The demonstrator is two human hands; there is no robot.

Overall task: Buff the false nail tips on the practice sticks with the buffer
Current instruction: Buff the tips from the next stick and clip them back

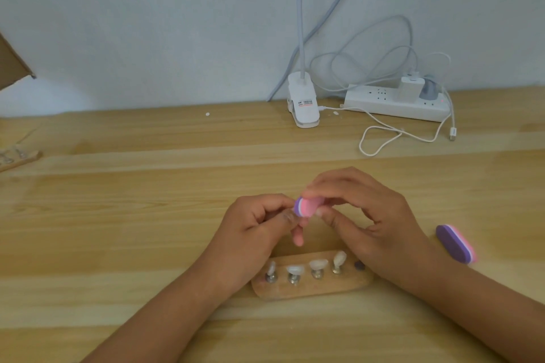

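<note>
Right hand (368,215): raised over the worktop just right of centre, thumb and fingertips pinching the buffer.
Buffer (308,206): pink, white and purple block, blurred, its purple end pointing to 9 o'clock and meeting the left fingertips.
Left hand (253,233): at 9 o'clock of the buffer, fingers curled, thumb pressed to forefinger; what is between them I cannot tell, too blurred.
Holder (309,287): oblong wooden block lying on the worktop at 6 o'clock of both hands, partly under the right wrist.
Nail tips (318,264): four pale tips on short metal sticks (317,274) standing in a row along the holder; a dark spot (358,265) sits at the row's right end.
Second buffer (455,243): same colours, lying flat at 3 o'clock of the right hand, apart from it.
Worktop (147,215): light wood planks.
Far edge, 12 to 1 o'clock: white clip lamp base (303,103), power strip (395,104) with plugged charger (408,88), loose white cable (380,141).
Left edge, 9 o'clock: another wooden holder (20,158), cut off.
</note>
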